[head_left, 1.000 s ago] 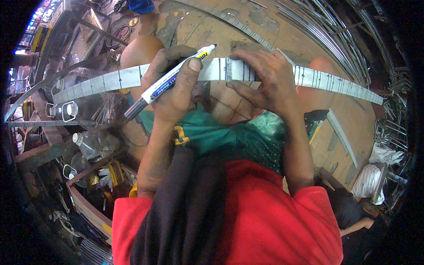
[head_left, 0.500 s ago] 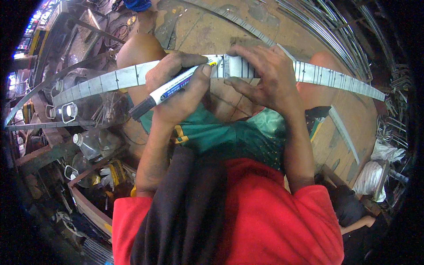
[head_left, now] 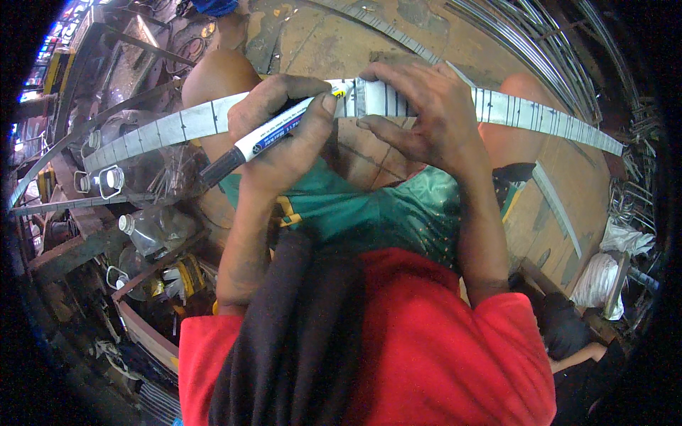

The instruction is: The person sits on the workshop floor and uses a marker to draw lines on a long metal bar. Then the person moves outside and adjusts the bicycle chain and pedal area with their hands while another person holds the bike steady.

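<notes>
A long, pale flat strip (head_left: 160, 130) with dark cross lines spans in front of me, over my knees. My left hand (head_left: 280, 131) is closed round a white marker (head_left: 273, 131) with a dark end. The marker's tip end meets the strip beside a short grey crosspiece (head_left: 360, 99). My right hand (head_left: 440, 113) pinches that crosspiece against the strip, index finger at its far edge and thumb at its near edge. The palm and other fingers cover part of the strip, so the crosspiece's full shape is hidden.
Another marked strip (head_left: 376, 27) lies on the brown floor beyond, and a shorter one (head_left: 559, 206) at the right. Bundled metal rods (head_left: 518, 50) fill the far right. Clear plastic jugs (head_left: 153, 231) stand at left. Another person's arm (head_left: 579, 357) shows at lower right.
Both hands and the strip have shifted slightly in view, a little up and left. The marker stays in my left hand beside the crosspiece, and the right hand keeps its grip.
</notes>
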### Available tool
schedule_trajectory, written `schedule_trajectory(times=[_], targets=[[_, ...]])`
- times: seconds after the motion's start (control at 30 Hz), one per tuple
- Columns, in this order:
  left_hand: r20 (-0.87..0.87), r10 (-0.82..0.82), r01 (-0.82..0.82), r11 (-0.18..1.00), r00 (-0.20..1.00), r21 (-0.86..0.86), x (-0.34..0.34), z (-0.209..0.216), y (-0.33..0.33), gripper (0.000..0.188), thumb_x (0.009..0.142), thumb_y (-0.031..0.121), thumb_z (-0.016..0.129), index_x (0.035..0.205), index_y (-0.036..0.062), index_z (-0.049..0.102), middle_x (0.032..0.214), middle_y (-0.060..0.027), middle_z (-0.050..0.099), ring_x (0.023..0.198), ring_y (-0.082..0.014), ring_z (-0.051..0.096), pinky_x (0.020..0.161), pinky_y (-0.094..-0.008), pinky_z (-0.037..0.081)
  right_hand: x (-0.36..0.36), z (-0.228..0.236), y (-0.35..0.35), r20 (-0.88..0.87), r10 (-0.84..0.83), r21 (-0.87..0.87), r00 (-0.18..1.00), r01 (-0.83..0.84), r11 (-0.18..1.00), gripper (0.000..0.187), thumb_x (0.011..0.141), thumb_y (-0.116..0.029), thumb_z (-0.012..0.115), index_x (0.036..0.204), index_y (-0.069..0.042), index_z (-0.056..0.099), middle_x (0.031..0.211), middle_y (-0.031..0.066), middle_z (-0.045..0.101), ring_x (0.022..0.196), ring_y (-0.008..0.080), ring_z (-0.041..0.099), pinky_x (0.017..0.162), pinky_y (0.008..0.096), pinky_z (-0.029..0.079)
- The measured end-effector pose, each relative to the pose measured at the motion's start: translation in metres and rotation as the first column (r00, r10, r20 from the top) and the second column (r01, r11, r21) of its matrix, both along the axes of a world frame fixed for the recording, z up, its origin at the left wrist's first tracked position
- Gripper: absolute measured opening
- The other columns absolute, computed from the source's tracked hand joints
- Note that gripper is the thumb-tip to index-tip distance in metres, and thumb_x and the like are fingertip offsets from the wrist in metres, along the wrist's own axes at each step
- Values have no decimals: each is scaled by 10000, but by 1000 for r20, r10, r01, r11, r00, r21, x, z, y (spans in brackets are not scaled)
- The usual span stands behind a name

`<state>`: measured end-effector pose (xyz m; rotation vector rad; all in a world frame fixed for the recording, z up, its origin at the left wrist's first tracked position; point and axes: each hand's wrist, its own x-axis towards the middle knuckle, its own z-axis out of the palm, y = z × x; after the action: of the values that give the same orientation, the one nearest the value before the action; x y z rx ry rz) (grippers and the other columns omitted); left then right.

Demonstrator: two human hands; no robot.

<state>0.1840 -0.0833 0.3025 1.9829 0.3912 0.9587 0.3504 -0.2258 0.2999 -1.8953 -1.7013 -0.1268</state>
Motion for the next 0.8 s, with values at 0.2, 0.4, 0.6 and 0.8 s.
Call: schedule_trajectory(times=[0.2, 0.4, 0.6, 0.8], targets=[[-45, -194, 198, 970, 980, 138, -10, 1, 10, 88, 747, 88, 709, 773, 4, 698, 677, -87, 652, 598, -171, 599, 563, -292, 452, 1, -3, -2, -17, 13, -21, 1000, -13, 1000, 542, 741, -343, 771, 1214, -127, 617, 956, 86, 685, 904, 281, 647, 771, 417, 455], [-35, -73, 64, 978, 997, -197, -14, 3, 2, 155, 815, 137, 694, 818, -17, 693, 697, -75, 656, 639, -153, 605, 608, -289, 468, 2, -1, 0, -8, 20, -16, 1000, -20, 1000, 549, 736, -344, 774, 1217, -131, 618, 957, 84, 684, 906, 294, 644, 788, 419, 455], [266, 109, 15, 906, 958, -423, -13, 0, 10, 256, 851, 208, 661, 887, -46, 665, 778, -115, 658, 655, -146, 586, 628, -280, 457, 3, 11, -11, -685, -89, 9, 723, 130, 991, 516, 770, -153, 816, 1233, -73, 605, 1136, 90, 688, 1046, 209, 650, 901, 337, 483], [285, 125, 29, 876, 950, -482, -16, -2, 13, 280, 867, 235, 649, 902, -43, 641, 763, -108, 642, 632, -141, 565, 595, -276, 434, 12, 2, -3, -571, 54, 225, 819, 93, 970, 527, 739, -200, 843, 1184, -43, 608, 1064, 105, 687, 943, 195, 679, 850, 328, 543]])
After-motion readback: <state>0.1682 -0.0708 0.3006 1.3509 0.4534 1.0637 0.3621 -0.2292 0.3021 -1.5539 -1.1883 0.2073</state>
